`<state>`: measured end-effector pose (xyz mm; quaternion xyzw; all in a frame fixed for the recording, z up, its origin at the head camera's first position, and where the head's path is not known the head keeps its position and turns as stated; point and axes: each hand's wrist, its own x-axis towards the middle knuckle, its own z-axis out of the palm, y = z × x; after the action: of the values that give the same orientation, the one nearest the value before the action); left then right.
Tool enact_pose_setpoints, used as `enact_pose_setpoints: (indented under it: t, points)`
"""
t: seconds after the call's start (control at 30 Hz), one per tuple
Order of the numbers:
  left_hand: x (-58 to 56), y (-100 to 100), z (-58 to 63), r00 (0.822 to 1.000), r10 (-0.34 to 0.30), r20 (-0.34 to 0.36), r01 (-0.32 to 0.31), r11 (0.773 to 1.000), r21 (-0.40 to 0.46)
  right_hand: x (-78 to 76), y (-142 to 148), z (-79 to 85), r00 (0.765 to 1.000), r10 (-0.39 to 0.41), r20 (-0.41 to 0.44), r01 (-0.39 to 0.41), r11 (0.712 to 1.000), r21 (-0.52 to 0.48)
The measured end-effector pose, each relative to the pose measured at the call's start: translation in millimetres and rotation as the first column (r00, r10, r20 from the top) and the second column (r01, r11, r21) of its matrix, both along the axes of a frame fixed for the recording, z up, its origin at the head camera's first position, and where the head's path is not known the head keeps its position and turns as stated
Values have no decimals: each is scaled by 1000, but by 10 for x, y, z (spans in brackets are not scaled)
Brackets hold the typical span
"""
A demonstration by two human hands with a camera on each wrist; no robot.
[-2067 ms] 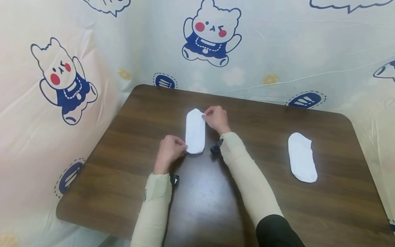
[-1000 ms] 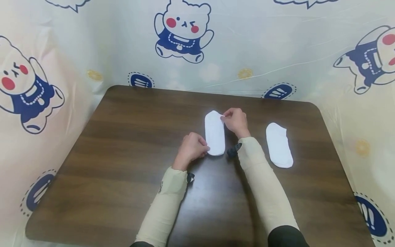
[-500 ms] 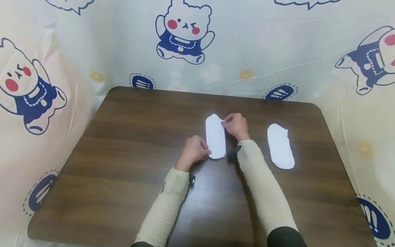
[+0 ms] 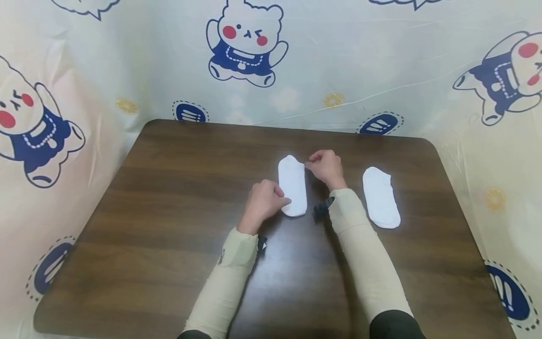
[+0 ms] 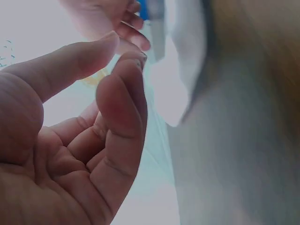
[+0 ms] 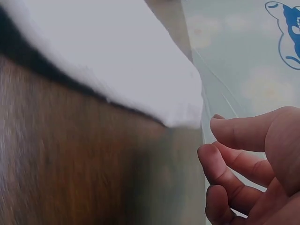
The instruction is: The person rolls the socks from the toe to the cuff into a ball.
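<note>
A white ankle sock (image 4: 293, 183) lies flat and lengthwise on the brown table. My left hand (image 4: 263, 202) is at its near left edge, where the thumb overlaps the sock in the head view. Thumb and fingers stand apart in the left wrist view, and no cloth shows between them. By the far right corner of the sock is my right hand (image 4: 326, 167). In the right wrist view its relaxed fingers are parted from the thumb, with a gap to the sock (image 6: 126, 61). A second white sock (image 4: 382, 200) lies to the right, beyond my right wrist.
The wooden table (image 4: 169, 226) has rounded corners and ends at a printed cloth backdrop (image 4: 338, 56) on the far, left and right sides. Both forearms wear pale sleeves, and dark wrist devices sit near the table surface.
Earlier, both hands pinched the edges of the first sock; now their fingers have parted from it. My head view has shifted, and the gap between the two socks is smaller than at first.
</note>
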<state>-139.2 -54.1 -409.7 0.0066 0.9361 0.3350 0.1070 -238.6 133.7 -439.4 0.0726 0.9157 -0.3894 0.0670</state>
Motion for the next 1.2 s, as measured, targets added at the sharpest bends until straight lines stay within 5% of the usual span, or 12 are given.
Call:
enact_pose_setpoints:
  t: [0.37, 0.57, 0.93, 1.2]
  points:
    - [-60, 598, 88, 980, -198, 19, 194, 973, 126, 74, 538, 106, 999, -35, 23, 34, 999, 20]
    - [-101, 932, 0, 956, -286, 67, 265, 939, 220, 153, 944, 110, 996, -82, 28, 81, 996, 29]
    - [-132, 1479, -174, 929, -305, 212, 207, 899, 385, 286, 1656, 89, 982, -189, -8, 189, 976, 106]
    - [-49, 1842, -268, 906, -262, 333, 119, 911, 394, 445, 2118, 77, 955, -293, 43, 286, 950, 128]
